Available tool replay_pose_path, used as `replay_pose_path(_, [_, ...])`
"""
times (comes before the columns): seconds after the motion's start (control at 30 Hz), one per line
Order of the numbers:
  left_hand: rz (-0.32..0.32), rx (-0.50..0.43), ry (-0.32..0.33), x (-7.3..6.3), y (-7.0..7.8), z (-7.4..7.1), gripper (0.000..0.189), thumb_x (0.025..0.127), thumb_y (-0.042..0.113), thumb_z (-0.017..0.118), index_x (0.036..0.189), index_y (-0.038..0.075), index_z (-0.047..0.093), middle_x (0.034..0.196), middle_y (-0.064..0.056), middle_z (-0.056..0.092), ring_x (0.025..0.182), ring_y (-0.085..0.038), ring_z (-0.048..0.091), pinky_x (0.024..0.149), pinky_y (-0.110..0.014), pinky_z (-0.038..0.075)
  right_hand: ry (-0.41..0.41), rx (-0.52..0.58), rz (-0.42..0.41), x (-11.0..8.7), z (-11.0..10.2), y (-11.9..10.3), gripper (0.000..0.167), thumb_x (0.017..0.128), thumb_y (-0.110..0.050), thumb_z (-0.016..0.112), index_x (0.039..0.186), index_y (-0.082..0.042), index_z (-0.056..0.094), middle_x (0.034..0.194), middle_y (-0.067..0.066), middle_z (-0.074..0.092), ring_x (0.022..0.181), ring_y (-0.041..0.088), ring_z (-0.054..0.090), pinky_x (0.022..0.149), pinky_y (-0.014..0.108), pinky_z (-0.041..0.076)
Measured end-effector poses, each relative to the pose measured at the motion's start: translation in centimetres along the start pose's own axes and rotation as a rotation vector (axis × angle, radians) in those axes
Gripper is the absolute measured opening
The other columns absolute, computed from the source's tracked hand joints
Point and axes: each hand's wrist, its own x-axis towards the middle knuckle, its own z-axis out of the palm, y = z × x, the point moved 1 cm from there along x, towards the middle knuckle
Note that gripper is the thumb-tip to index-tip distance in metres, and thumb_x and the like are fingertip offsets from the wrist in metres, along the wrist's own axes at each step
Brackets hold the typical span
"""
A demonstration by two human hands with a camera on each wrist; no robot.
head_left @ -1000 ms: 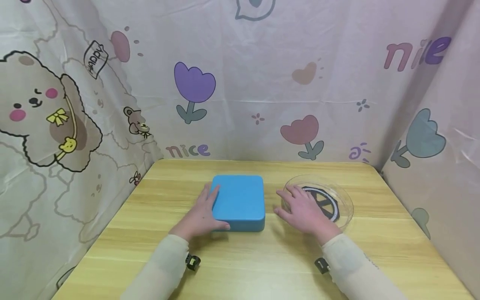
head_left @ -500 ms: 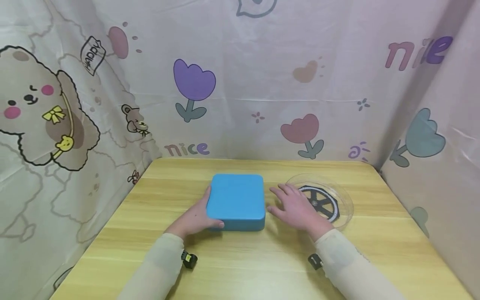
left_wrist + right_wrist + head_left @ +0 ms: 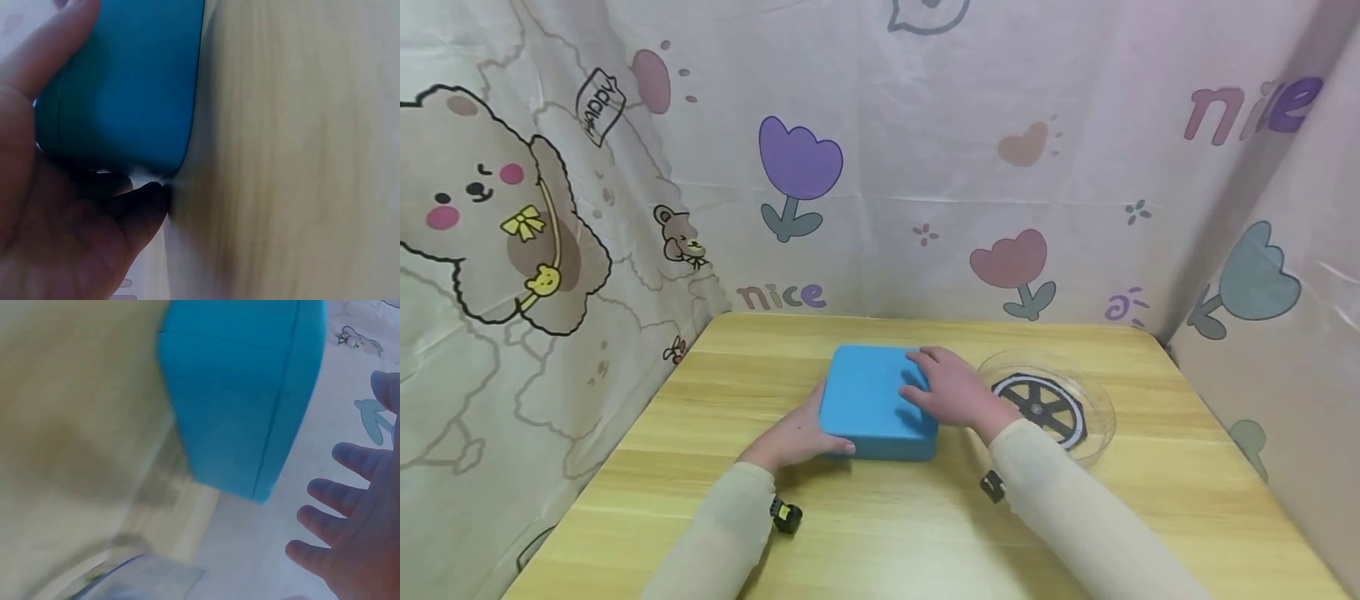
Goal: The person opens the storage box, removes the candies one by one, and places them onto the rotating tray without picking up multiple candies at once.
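A blue square box (image 3: 876, 392) with rounded corners and a lid seam sits on the wooden table. My left hand (image 3: 793, 433) holds its near-left corner, thumb along the front and fingers at the left side; the left wrist view shows that thumb against the blue wall (image 3: 137, 81) and the fingers bent near the bottom edge. My right hand (image 3: 951, 387) is over the box's right part, fingers spread and nothing in them. In the right wrist view those fingers (image 3: 337, 497) are apart from the box's side (image 3: 231, 400).
Right of the box stands a clear round dish (image 3: 1105, 417), with a black spoked disc (image 3: 1041, 408) bearing a white ring seen in it. The wooden table (image 3: 880, 533) ends at a printed curtain (image 3: 880, 167) behind; more curtain hangs at both sides.
My right hand has moved left from over the clear dish to over the box's right part, uncovering more of the spoked disc. My left hand stays at the box, its fingers now lower along the side.
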Motion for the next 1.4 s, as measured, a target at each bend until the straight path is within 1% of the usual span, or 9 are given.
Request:
replay_pose_path(0.13, [-0.038, 0.015, -0.021, -0.2, 0.0, 0.1, 0.134, 0.069, 0.042, 0.093, 0.164, 0.024, 0.000, 0.158, -0.013, 0.035, 0.133, -0.033, 0.046, 0.107, -0.063, 0.035, -0.038, 0.041, 0.022, 2.0, 0.0, -1.0, 0.071, 0.099, -0.055, 0.056, 0.155, -0.015, 0.042, 0.157, 0.015, 0.040, 0.143, 0.035, 0.037, 0.115, 0.051, 0.031])
replay_pose_path(0.27, [-0.022, -0.006, -0.020, -0.1, 0.0, 0.0, 0.133, 0.069, 0.041, 0.093, 0.164, 0.023, 0.002, 0.156, -0.012, 0.037, 0.131, -0.033, 0.048, 0.106, -0.062, 0.036, -0.070, 0.062, 0.031, 3.9, -0.1, -1.8, 0.071, 0.099, -0.055, 0.056, 0.157, -0.016, 0.040, 0.158, 0.013, 0.038, 0.144, 0.034, 0.036, 0.115, 0.051, 0.032])
replay_pose_path(0.37, [-0.002, -0.026, -0.019, 0.0, 0.1, 0.0, 0.132, 0.070, 0.041, 0.093, 0.164, 0.023, 0.002, 0.156, -0.012, 0.036, 0.130, -0.032, 0.048, 0.106, -0.062, 0.037, -0.096, 0.070, 0.026, 5.2, 0.0, -2.3, 0.071, 0.100, -0.055, 0.055, 0.157, -0.017, 0.038, 0.159, 0.011, 0.038, 0.145, 0.033, 0.035, 0.115, 0.051, 0.031])
replay_pose_path(0.5, [-0.030, -0.015, -0.039, -0.2, 0.0, 0.1, 0.132, 0.072, 0.046, 0.091, 0.164, 0.026, -0.002, 0.161, -0.012, 0.030, 0.134, -0.034, 0.045, 0.107, -0.063, 0.035, -0.141, 0.071, 0.032, 6.4, 0.6, -2.5, 0.072, 0.100, -0.056, 0.052, 0.158, -0.016, 0.036, 0.160, 0.010, 0.036, 0.147, 0.031, 0.032, 0.116, 0.051, 0.030])
replay_pose_path(0.63, [-0.075, -0.002, -0.035, -0.4, 0.0, 0.2, 0.131, 0.073, 0.049, 0.089, 0.164, 0.027, -0.003, 0.162, -0.013, 0.028, 0.136, -0.035, 0.044, 0.108, -0.064, 0.033, -0.182, 0.073, 0.049, 7.5, 0.9, -2.9, 0.074, 0.101, -0.057, 0.050, 0.159, -0.015, 0.035, 0.161, 0.009, 0.034, 0.147, 0.030, 0.031, 0.117, 0.050, 0.029])
replay_pose_path(0.7, [-0.079, -0.001, -0.027, -0.5, 0.0, 0.2, 0.130, 0.073, 0.048, 0.089, 0.164, 0.026, -0.001, 0.161, -0.013, 0.031, 0.134, -0.035, 0.045, 0.107, -0.064, 0.034, -0.199, 0.072, 0.056, 8.0, 1.0, -3.1, 0.073, 0.101, -0.058, 0.049, 0.160, -0.015, 0.033, 0.162, 0.008, 0.033, 0.148, 0.030, 0.031, 0.117, 0.049, 0.028])
replay_pose_path(0.9, [-0.056, -0.014, -0.015, -0.1, 0.0, 0.2, 0.129, 0.073, 0.046, 0.090, 0.164, 0.027, 0.001, 0.155, -0.012, 0.039, 0.130, -0.032, 0.049, 0.106, -0.059, 0.038, -0.234, 0.065, 0.051, 9.5, 1.0, -4.1, 0.073, 0.102, -0.058, 0.047, 0.160, -0.017, 0.031, 0.162, 0.008, 0.033, 0.148, 0.029, 0.031, 0.117, 0.049, 0.028])
replay_pose_path(1.03, [-0.066, -0.014, -0.009, -0.1, -0.1, 0.4, 0.129, 0.072, 0.048, 0.090, 0.164, 0.025, 0.002, 0.151, -0.012, 0.043, 0.127, -0.031, 0.050, 0.105, -0.057, 0.039, -0.257, 0.048, 0.050, 10.2, 1.4, -4.7, 0.074, 0.102, -0.060, 0.045, 0.161, -0.017, 0.031, 0.163, 0.008, 0.032, 0.148, 0.029, 0.031, 0.117, 0.049, 0.029])
replay_pose_path(1.4, [-0.055, -0.045, -0.007, 0.1, 0.1, 0.8, 0.128, 0.073, 0.048, 0.090, 0.163, 0.028, 0.002, 0.151, -0.009, 0.043, 0.126, -0.031, 0.051, 0.103, -0.057, 0.042, -0.324, -0.013, 0.092, 11.7, 2.6, -5.3, 0.074, 0.101, -0.061, 0.046, 0.159, -0.017, 0.035, 0.159, 0.007, 0.039, 0.144, 0.029, 0.038, 0.115, 0.048, 0.032])
